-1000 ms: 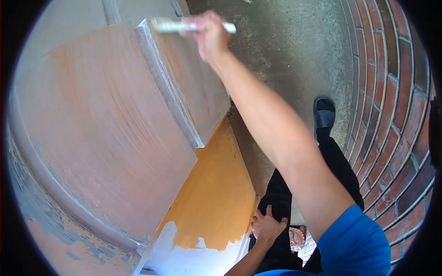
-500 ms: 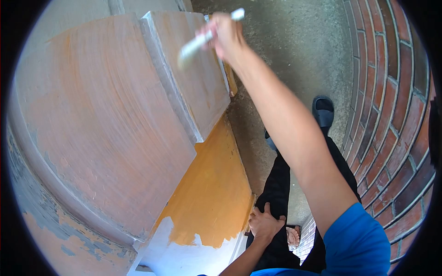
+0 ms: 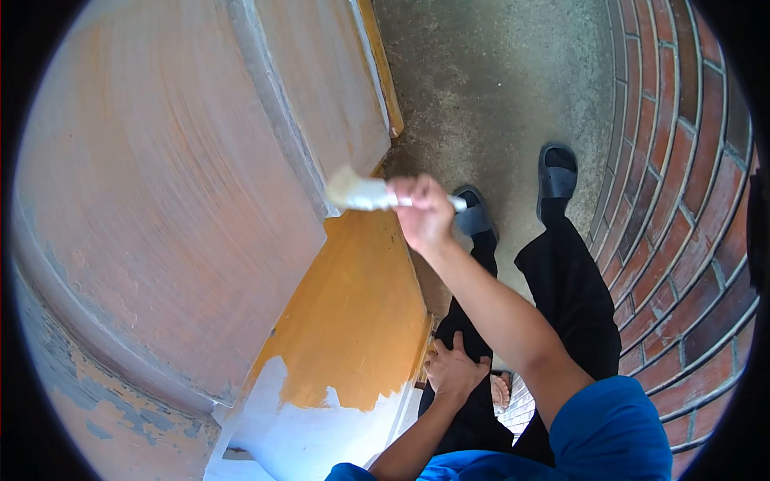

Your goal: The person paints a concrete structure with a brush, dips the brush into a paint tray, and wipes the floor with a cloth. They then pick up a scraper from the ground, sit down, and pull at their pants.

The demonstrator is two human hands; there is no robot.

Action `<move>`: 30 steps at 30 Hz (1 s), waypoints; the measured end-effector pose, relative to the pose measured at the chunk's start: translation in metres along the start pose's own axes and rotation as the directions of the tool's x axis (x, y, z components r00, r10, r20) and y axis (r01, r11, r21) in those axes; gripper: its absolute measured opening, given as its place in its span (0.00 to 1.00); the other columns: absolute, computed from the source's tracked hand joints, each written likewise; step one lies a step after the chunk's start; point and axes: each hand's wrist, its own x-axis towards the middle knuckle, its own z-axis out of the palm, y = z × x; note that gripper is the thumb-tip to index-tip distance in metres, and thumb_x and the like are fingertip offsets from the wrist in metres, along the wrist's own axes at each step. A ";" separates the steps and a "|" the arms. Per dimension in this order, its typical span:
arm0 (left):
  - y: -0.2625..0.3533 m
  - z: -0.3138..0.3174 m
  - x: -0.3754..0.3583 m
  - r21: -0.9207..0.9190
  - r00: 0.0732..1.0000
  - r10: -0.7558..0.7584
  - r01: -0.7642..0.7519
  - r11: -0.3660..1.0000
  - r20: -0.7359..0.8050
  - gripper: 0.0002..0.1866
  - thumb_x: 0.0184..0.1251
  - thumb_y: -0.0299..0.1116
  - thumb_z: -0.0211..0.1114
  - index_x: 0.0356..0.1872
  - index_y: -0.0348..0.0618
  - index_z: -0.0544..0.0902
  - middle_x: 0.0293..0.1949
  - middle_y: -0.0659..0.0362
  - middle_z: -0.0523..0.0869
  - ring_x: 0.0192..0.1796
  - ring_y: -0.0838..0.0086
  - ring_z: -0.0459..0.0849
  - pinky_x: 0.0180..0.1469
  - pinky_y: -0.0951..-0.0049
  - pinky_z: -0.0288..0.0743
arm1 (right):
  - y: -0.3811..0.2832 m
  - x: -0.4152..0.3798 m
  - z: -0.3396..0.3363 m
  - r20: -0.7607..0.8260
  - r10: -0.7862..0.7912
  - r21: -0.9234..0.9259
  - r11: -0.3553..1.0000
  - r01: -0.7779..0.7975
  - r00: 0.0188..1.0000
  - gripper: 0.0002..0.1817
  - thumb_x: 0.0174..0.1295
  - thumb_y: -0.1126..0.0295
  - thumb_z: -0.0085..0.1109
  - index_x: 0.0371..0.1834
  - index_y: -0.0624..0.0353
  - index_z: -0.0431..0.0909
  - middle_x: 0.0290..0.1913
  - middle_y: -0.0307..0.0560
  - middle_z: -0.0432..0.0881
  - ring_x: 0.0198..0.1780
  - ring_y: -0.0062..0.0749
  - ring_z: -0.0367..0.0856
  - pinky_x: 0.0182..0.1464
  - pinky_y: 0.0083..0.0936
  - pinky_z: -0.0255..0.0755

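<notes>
- Head view, right hand (image 3: 423, 210): fingers are closing around the handle of a paintbrush (image 3: 377, 195), arm reaching forward from a blue sleeve (image 3: 613, 429).
- Head view, paintbrush: it is lying almost level across the picture, long axis running left to right; the pale, paint-loaded bristle end is pointing left, toward the wall, and the handle butt is sticking out just past the hand on the right.
- Head view, position: the bristles are sitting at the lower corner of the projecting pilaster (image 3: 321, 96), just above the unpainted orange panel (image 3: 361, 313); whether they are touching the surface cannot be told.
- Head view, left hand (image 3: 451, 370): it is resting flat on the black trouser leg (image 3: 473, 417), fingers spread and holding nothing.
- Head view, surroundings: whitewashed curved moulding (image 3: 160, 208) at left, white-painted patch (image 3: 313, 433) below the orange, concrete floor (image 3: 497, 96), brick wall (image 3: 682, 200), two dark sandals (image 3: 557, 172).
- Judgement, doing the stroke well: the bristle tips look best kept square to the corner edge, pressure light, the brush drawn along the edge rather than across it, so that the pale coat is meeting the orange without runs; the braced left hand is helping steadiness.
</notes>
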 end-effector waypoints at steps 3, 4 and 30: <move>-0.003 0.007 0.000 0.018 0.999 0.029 -0.028 0.999 -0.039 0.41 0.49 0.58 0.69 0.65 0.49 0.75 0.53 0.39 0.75 0.53 0.42 0.80 0.54 0.51 0.77 | -0.012 -0.030 -0.036 -0.085 0.022 0.000 1.000 -0.022 0.996 0.03 0.43 0.71 0.50 0.18 0.57 0.68 0.27 0.52 0.76 0.42 0.48 0.78 0.37 0.45 0.75; -0.003 0.007 -0.001 0.024 0.998 0.035 -0.034 0.999 -0.043 0.41 0.49 0.58 0.69 0.65 0.49 0.76 0.52 0.39 0.75 0.53 0.42 0.80 0.53 0.51 0.77 | -0.018 -0.024 -0.037 -0.100 -0.018 0.013 1.000 0.020 0.995 0.03 0.43 0.72 0.50 0.18 0.58 0.68 0.28 0.54 0.78 0.42 0.47 0.79 0.35 0.44 0.77; -0.010 0.010 0.003 0.027 0.996 0.032 -0.030 0.999 -0.079 0.40 0.46 0.56 0.69 0.64 0.49 0.78 0.50 0.40 0.76 0.50 0.44 0.81 0.51 0.51 0.79 | -0.034 0.130 -0.010 -0.179 -0.089 -0.207 0.977 0.051 0.980 0.03 0.45 0.72 0.54 0.19 0.57 0.71 0.22 0.53 0.76 0.26 0.40 0.79 0.25 0.36 0.71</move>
